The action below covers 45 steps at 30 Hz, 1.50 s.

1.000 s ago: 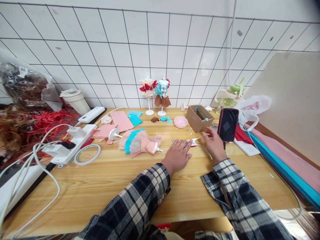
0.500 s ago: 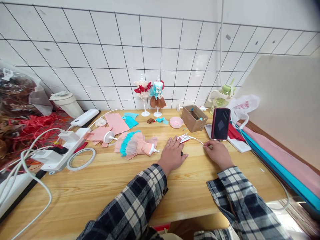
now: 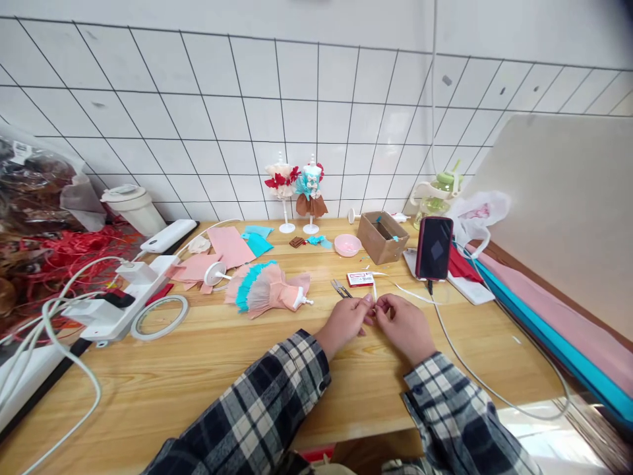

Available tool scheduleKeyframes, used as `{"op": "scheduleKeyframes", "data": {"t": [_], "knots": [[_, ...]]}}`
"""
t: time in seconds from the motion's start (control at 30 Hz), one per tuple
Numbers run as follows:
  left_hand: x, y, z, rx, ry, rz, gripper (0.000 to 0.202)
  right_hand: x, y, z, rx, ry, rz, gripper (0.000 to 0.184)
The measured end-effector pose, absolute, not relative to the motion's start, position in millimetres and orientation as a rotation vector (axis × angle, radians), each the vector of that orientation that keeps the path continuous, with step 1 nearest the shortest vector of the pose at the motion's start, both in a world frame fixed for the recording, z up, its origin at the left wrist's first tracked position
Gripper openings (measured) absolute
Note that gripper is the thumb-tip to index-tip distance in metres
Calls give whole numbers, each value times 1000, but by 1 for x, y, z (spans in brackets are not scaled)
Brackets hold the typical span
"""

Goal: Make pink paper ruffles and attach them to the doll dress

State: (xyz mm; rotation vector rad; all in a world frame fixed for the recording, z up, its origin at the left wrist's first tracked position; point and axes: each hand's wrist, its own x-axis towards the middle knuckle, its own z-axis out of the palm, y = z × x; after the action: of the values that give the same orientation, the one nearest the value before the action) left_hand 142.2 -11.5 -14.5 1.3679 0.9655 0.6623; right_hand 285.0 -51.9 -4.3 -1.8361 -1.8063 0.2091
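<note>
Left hand (image 3: pixel 346 318) and right hand (image 3: pixel 406 326), close together, pinch a white strip (image 3: pixel 374 291)

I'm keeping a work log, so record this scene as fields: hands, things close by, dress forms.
Left hand: at a white strip
Right hand: at the same white strip
Grip: exact contact too small to tell
Beyond hands: metal tool, red-white pack
Lying: peach-blue dress form
Standing: cream-red dress form, blue-brown dress form

strip (image 3: pixel 374 291) before packet (image 3: pixel 360 280) | lying mannequin (image 3: pixel 270 290) left of packet | box (image 3: pixel 380 247) between bowl (image 3: pixel 347 246) and phone (image 3: pixel 434 249)
</note>
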Motion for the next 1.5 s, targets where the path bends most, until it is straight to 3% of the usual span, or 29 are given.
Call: {"op": "scheduleKeyframes", "data": {"t": [0.27, 0.53, 0.77, 1.17, 1.33, 1.5], "knots": [[136, -1, -14, 1321, 980, 622, 21, 300, -51, -9, -1479, -1824, 390, 26], [138, -10, -16, 1654, 1116, 622, 21, 313, -38, -18, -1372, -2045, -22, 22], [119, -8, -2, 2125, 1245, 615, 19, 305, -30, -15, -1350, -2187, -73, 10], [121, -1, -5, 2254, 1567, 473, 21, 312, -13, -30, -782, -2428, -418, 21], [109, 1, -3, 2338, 1396, 518, 22, 327, -5, -30, -1097, -2338, -277, 20], [116, -13, 1, 2390, 1178, 547, 23, 322, 12, -31, -1396, -2160, -140, 58]]}}
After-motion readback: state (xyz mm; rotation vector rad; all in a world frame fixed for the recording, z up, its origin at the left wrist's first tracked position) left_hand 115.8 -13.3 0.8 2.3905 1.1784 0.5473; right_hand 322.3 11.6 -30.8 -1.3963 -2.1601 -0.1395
